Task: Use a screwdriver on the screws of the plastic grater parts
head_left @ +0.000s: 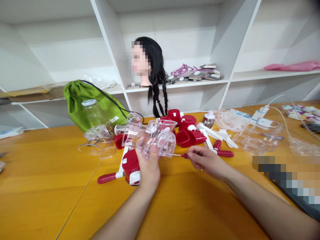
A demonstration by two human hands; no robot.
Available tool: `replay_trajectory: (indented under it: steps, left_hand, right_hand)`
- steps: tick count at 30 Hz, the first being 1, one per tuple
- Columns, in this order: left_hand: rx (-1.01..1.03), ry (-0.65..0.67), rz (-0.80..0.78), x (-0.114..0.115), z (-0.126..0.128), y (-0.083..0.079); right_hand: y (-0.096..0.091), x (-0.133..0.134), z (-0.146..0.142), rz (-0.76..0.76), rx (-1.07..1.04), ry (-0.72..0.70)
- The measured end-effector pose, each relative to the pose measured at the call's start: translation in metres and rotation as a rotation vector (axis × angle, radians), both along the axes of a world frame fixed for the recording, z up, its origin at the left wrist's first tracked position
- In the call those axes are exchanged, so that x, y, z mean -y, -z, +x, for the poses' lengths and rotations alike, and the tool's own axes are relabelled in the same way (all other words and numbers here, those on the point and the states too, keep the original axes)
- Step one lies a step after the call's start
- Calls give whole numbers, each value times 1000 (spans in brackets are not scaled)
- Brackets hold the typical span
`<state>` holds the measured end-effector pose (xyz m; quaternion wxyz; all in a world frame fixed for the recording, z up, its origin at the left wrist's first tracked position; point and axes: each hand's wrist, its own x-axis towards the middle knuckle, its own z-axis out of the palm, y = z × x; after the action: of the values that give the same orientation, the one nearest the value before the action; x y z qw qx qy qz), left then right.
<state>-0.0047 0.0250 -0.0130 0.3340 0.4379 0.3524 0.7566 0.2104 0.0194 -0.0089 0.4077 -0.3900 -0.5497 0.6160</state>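
Left-hand fingers (149, 154) curl around a clear plastic housing (160, 143) at centre frame, while right-hand fingers (193, 156) pinch a slim red-handled screwdriver (183, 155) beside it. A loose grip could let the housing slip onto the orange table (50, 186) and crack.

Left hand (149, 170): raised at centre, thumb upright, fingers curled closed in a grip. Left forearm (120, 218): bare, rising from the lower edge. Right hand (206, 161): held level, back upward, pointing left, thumb and fingertips (190, 154) pinched together. Right forearm (267, 210): bare, entering from lower right.
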Motion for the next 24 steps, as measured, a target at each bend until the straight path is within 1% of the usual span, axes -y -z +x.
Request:
replay_trajectory:
  steps: [3, 5, 8, 13, 15, 20, 24]
  left_hand:
    - [62, 38, -26, 0, 1, 0]
    - [101, 75, -34, 0, 2, -1]
    - [117, 90, -45, 2, 3, -3]
    - [126, 115, -22, 3, 3, -4]
    - [111, 110, -15, 1, 2, -3]
    - [32, 1, -29, -1, 0, -2]
    - [93, 72, -20, 2, 2, -2]
  right_hand:
    - [-4, -1, -1, 8, -52, 22]
    - [-6, 1, -3, -27, -101, 34]
    - [-7, 4, -3, -72, -134, 6]
    - [-4, 5, 0, -88, 75, -52]
    - [-2, 3, 1, -84, 88, -52]
    - [1, -1, 1, 1, -10, -40]
    - [-2, 1, -2, -21, -111, -16]
